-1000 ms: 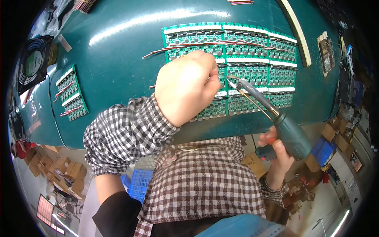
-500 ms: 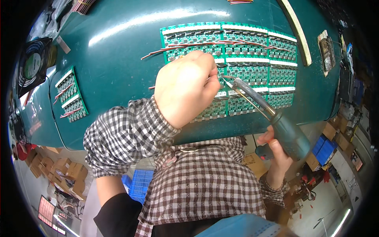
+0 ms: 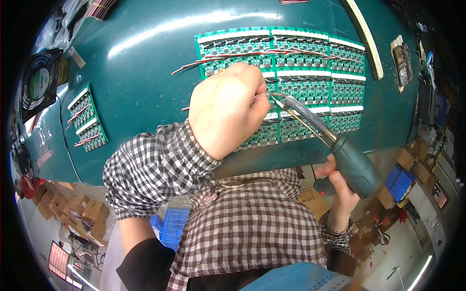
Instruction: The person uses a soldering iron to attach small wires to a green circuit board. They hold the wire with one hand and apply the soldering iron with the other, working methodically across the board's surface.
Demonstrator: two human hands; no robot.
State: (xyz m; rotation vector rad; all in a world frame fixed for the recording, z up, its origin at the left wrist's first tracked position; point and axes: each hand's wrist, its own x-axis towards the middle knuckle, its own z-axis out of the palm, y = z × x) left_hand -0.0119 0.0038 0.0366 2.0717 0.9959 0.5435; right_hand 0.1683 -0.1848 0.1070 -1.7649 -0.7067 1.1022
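Observation:
My left hand (image 3: 230,106) is closed in a pinch over the left part of a large panel of green circuit boards (image 3: 303,89). A thin wire shows between its thumb and forefinger; the fingertips are mostly hidden behind the hand. My right hand (image 3: 343,190) grips the green handle of a soldering iron (image 3: 357,167) with a thin tube along its shaft. The iron points up and left, its tip close beside my left fingertips, at the boards. Several red, black and white wires (image 3: 194,64) lie across the panel's upper rows.
A smaller circuit board panel (image 3: 87,119) with wires lies at the left, near a black fan (image 3: 41,85) with a cable. A pale strip (image 3: 366,41) stands right of the large panel, and a worn tray-like block (image 3: 402,63) lies beyond it. Wire bundles (image 3: 102,7) sit at the back.
The whole view has shifted very slightly. Both hands keep their grips, and the iron's tip stays close to my left fingertips.

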